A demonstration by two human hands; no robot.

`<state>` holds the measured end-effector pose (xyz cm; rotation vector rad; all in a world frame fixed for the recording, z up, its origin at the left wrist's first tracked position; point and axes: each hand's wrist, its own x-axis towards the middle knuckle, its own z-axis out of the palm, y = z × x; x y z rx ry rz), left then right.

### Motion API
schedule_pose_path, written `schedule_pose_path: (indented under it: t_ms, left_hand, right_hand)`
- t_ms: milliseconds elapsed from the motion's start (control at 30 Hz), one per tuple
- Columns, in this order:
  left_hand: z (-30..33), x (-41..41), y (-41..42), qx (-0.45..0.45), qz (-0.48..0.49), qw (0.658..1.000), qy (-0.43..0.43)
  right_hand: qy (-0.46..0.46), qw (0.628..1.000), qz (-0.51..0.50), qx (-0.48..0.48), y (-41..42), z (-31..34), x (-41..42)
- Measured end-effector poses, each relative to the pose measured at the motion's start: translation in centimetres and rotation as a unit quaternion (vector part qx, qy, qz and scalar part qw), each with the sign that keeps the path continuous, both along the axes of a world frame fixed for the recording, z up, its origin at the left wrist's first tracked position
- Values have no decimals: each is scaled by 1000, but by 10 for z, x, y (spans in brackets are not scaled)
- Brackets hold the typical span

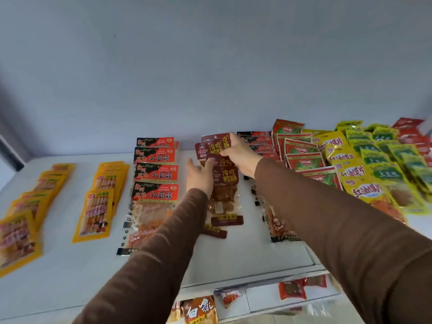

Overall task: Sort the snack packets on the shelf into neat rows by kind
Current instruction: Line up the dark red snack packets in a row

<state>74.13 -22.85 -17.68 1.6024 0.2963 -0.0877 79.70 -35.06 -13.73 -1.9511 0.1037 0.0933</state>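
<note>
Two brown sleeves [350, 230] reach out from the bottom of the view, over a white shelf [70, 277] that carries the snack packets. Below its front edge, a lower shelf [264, 298] shows a few loose red and orange packets, blurred.

The right hand [240, 155] is raised at the far end of the middle row and pinches a dark red packet [211, 146] by its top edge, thumb in front and fingers curled behind; a second packet of the same kind seems to sit just behind it in the same grip. The left hand [199, 176] lies with straight, relaxed fingers on the dark red row [225, 183] beneath, pressing its left side. That row runs toward the front edge, its packets overlapping and a little askew at the near end.

Just left of it stands a row of red-and-black packets [155, 174], overlapped like tiles. Farther left are two orange rows [102, 197], well apart from each other, the outer one [28, 206] running off the left side.

Right of the hands, partly hidden by the right arm, lies another red-and-black row [257, 143]. Beyond it come red-and-green packets [301, 150], yellow packets [348, 164] and green packets [383, 155], crowded together and overlapping, with a few red ones [411, 132] at the far right. A pale blue wall [210, 66] rises behind the shelf.
</note>
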Motion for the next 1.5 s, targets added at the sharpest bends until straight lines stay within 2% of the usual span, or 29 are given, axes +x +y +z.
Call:
schedule_pose_path:
  t_ms: [67, 167, 333, 467, 567, 800, 933, 1167, 1200, 1233, 1300, 1333, 1400, 1467, 1500]
  left_hand:
    - [4, 15, -2, -27, -10, 999, 25]
    - [2, 28, -6, -36, -21, 997, 63]
    - [-1, 38, -12, -58, -13, 998, 19]
    - [-7, 42, -9, -116, 16, 993, 11]
    - [-5, 43, -8, -177, -9, 984, 11]
    - [-4, 53, -6, -84, -43, 995, 38]
    - [-5, 55, -10, -84, -28, 995, 40]
    - [-5, 56, -19, -109, -18, 993, 42]
    - [-3, 55, -20, -88, -14, 995, 39]
    - [0, 54, -20, -28, -13, 999, 23]
    - [5, 41, -14, 172, -44, 983, -45]
    - [6, 28, -9, 261, -77, 958, -94]
    - [4, -2, 3, 363, -201, 896, -158]
    - [-4, -27, 13, 426, -329, 830, -150]
    - [-11, -37, 15, 455, -362, 801, -140]
  right_hand:
    - [-3, 999, 10, 39, -4, 2, -1]
    - [41, 992, -7, 123, -11, 1, -1]
    - [143, 981, -62, 112, -14, -2, 1]
    - [97, 989, -57, 98, -9, -8, 7]
    - [56, 989, -63, 118, -6, -10, 12]
    - [88, 981, -46, 167, -14, -8, 20]
    - [129, 979, -36, 151, -15, -4, 26]
    - [131, 977, -77, 148, -11, -10, 36]
    - [135, 978, -80, 141, -12, -9, 36]
    - [140, 978, -83, 130, -13, -7, 37]
    - [147, 980, -75, 108, -16, -5, 39]
    - [144, 983, -70, 95, -18, -5, 41]
    - [159, 979, -83, 96, -20, -6, 45]
    - [185, 975, -84, 84, -19, -6, 46]
    - [190, 977, -68, 64, -18, -4, 46]
